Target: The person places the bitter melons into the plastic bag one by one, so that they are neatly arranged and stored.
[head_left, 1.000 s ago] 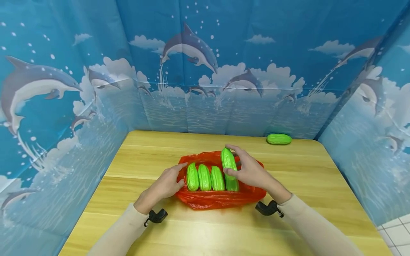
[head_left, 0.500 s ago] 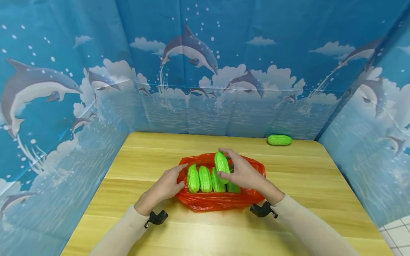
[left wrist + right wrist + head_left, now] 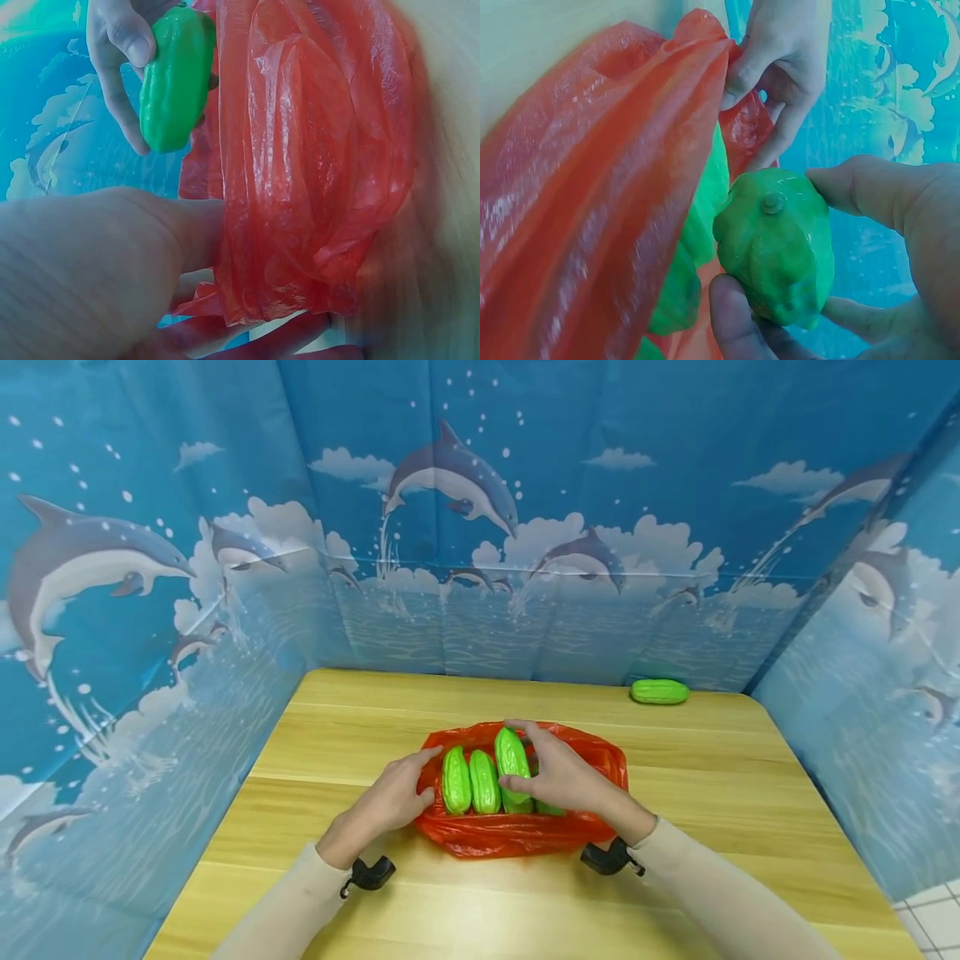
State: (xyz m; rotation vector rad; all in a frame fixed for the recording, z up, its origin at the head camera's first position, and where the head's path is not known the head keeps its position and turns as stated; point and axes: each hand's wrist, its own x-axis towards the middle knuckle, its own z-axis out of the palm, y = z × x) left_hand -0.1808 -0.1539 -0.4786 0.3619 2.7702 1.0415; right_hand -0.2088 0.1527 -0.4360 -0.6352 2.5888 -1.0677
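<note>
A red plastic bag [image 3: 495, 841] lies with its mouth spread upward on the wooden table. My left hand [image 3: 390, 792] grips the bag's left edge, thumb on the inner side and fingers outside in the left wrist view. My right hand [image 3: 566, 777] holds a green bitter melon [image 3: 513, 758] between thumb and fingers, tilted above the bag's opening. The right wrist view shows the stem end of this held bitter melon [image 3: 772, 240]. Two more bitter melons [image 3: 456, 781] stand side by side in the bag's left part. Others beneath the right hand are partly hidden.
Another bitter melon [image 3: 660, 692] lies crosswise at the table's back right edge. A blue dolphin-print curtain [image 3: 480, 627] encloses the table [image 3: 480, 910] at the back and both sides.
The right hand has carried its bitter melon leftward over the bag, then lowered it slightly beside the two left ones. My left hand stays at the bag's edge.
</note>
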